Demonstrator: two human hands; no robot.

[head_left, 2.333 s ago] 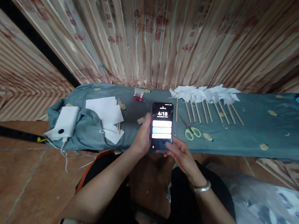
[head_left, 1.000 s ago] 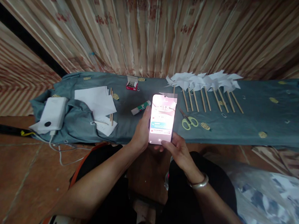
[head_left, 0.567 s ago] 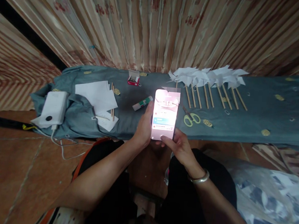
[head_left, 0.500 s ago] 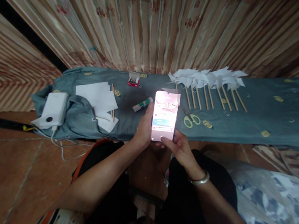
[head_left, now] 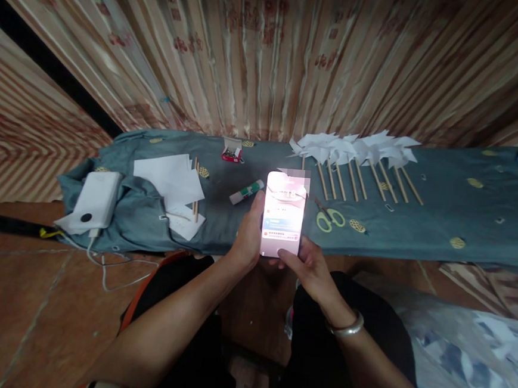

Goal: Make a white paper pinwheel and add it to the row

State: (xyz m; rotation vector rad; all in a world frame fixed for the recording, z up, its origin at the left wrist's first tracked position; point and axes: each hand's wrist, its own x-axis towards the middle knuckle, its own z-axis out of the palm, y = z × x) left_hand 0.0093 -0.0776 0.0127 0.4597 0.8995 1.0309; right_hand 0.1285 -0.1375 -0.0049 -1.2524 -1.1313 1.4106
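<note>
A lit smartphone is held upright in front of me, its screen facing me. My left hand grips its left edge, thumb along the side. Around the lower right corner closes my right hand, with the thumb over the bottom of the screen; its other fingers are partly hidden behind the phone. Just left of the phone lies a glue stick. Green-handled scissors rest to its right. Behind them several white paper pinwheels on wooden sticks lie in a row.
White paper sheets and a few wooden sticks lie left on the cloth-covered table. A small red box of metal bits stands behind. A white power bank with a cable is at far left; a plastic bag is lower right.
The whole scene sits slightly lower in the picture, as the view has tilted up a little. Both hands keep their hold on the smartphone.
</note>
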